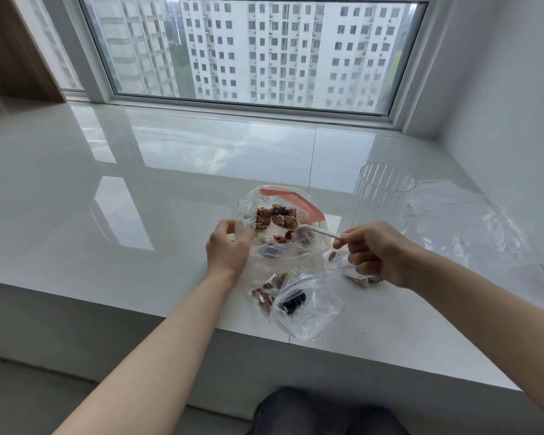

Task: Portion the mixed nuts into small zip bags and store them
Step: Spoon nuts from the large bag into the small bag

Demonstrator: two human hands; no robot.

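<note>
The large clear plastic zip bag with a red seal strip [280, 221] sits open on the glossy white stone windowsill [107, 215], its crinkled film spread wide around a heap of rough brown mixed nuts [275, 218]. The left hand [228, 251] pinches the bag's left rim between thumb and fingers, holding the mouth open. The right hand [376, 254] grips the handle of a white plastic spoon [319, 232] whose bowl lies inside the bag beside the nuts, and its lower fingers also pinch a small red-lined zip bag [357, 271] holding a few nuts. Nearer the sill's edge, between the two forearms, lie two more small clear zip bags [299, 304], wrinkled and partly filled. A ribbed transparent cylindrical jar [380, 196] stands just beyond the right hand.
</note>
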